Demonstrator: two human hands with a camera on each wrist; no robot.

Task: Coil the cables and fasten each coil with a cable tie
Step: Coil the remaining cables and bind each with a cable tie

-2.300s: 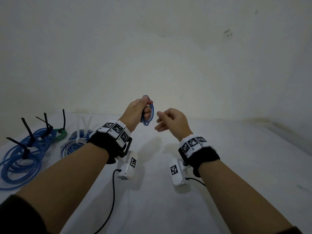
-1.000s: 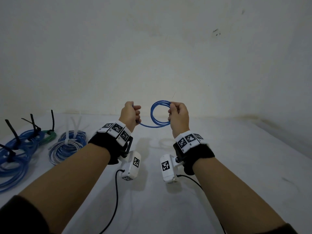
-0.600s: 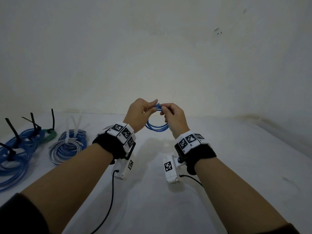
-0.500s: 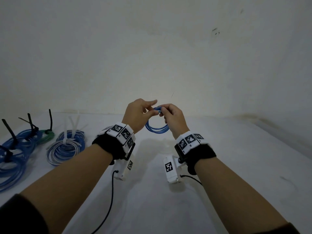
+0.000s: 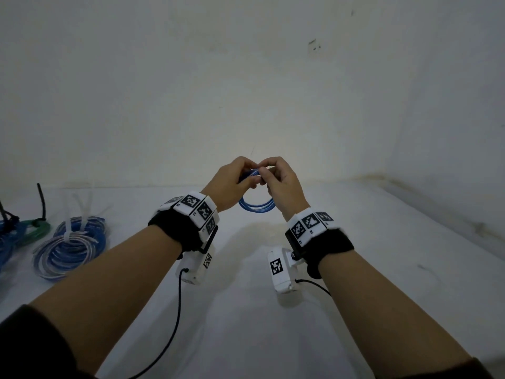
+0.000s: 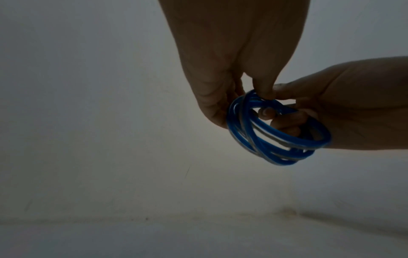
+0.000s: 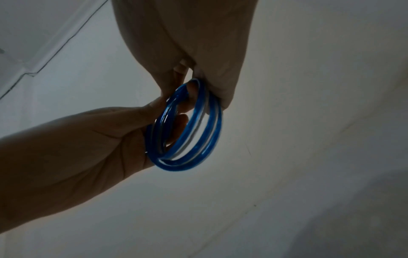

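Blue cable (image 5: 256, 208): small, loose coil of several loops.

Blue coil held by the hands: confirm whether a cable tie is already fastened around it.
No: the blue coil shows only bare loops pinched at the top, with no tie.

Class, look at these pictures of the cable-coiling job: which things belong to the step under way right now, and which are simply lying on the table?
In use now:
- small blue cable coil, no tie visible on it
- left hand, pinching its top
- right hand, pinching its top

Lying about:
- blue-and-white coil, fastened with white ties
- green coil with a black tie
- white table
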